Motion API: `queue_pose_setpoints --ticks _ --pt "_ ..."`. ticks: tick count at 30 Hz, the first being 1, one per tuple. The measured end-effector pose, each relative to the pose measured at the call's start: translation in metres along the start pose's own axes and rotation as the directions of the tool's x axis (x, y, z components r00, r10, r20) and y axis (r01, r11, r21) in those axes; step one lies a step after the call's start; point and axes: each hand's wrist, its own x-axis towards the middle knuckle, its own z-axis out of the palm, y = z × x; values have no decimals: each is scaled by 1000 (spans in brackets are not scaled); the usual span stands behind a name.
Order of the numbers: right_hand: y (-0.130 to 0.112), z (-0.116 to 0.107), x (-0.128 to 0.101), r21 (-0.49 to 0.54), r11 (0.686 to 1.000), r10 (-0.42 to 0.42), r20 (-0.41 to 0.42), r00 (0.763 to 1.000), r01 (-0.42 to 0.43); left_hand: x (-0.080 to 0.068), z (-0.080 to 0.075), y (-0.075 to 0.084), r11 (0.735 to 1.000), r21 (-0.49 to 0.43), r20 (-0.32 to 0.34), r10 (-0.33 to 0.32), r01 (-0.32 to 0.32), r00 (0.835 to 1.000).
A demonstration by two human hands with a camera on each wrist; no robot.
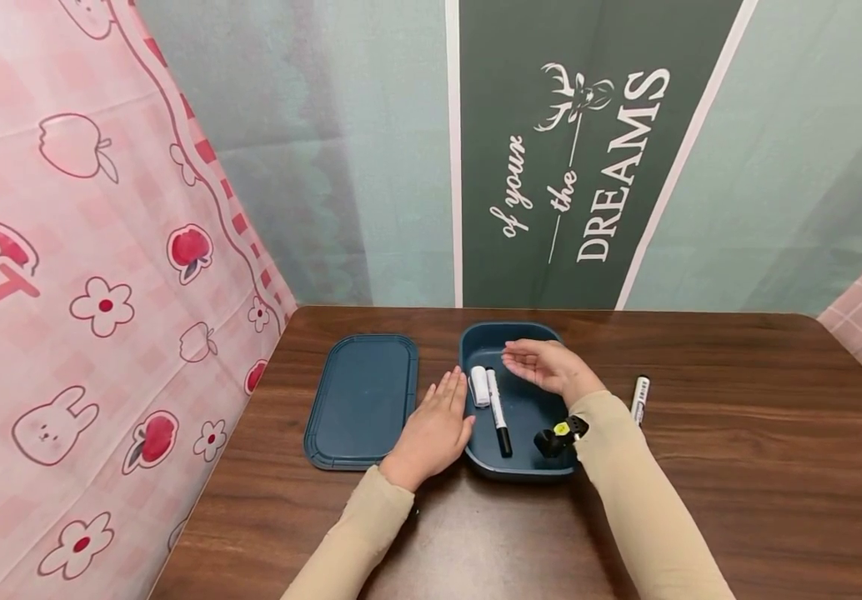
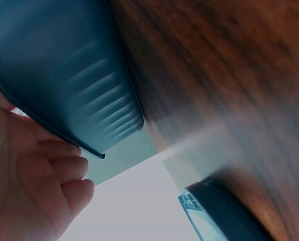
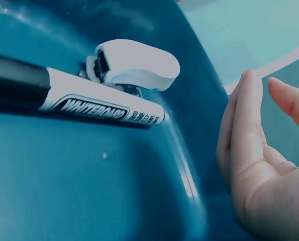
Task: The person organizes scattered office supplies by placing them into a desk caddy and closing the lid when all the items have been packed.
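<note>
In the head view, the left hand [image 1: 434, 431] lay flat with straight fingers against the left wall of the dark blue plastic box [image 1: 518, 471] at centre frame, probably to steady it, while the right hand [image 1: 547, 365] hovered over it, fingers relaxed and holding nothing. Inside lay a white whiteboard marker with black cap [image 1: 498, 410] beside a small white stapler [image 1: 480, 386]; the flat blue lid [image 1: 362, 398] rested further left, and a second white marker [image 1: 639, 398] lay right of the box on the brown wooden table [image 1: 739, 467]. The left wrist view showed the fingertips [image 2: 69, 168] at the box rim, lower left. The right wrist view showed marker [image 3: 96, 106] and stapler [image 3: 136, 64] touching, upper left.
</note>
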Motion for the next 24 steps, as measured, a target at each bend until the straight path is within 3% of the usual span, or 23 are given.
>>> queue_pose_setpoints --ticks 24 --pt "-9 -6 -8 315 949 3 57 998 -21 1 -1 1 1000 -18 9 -8 8 1000"
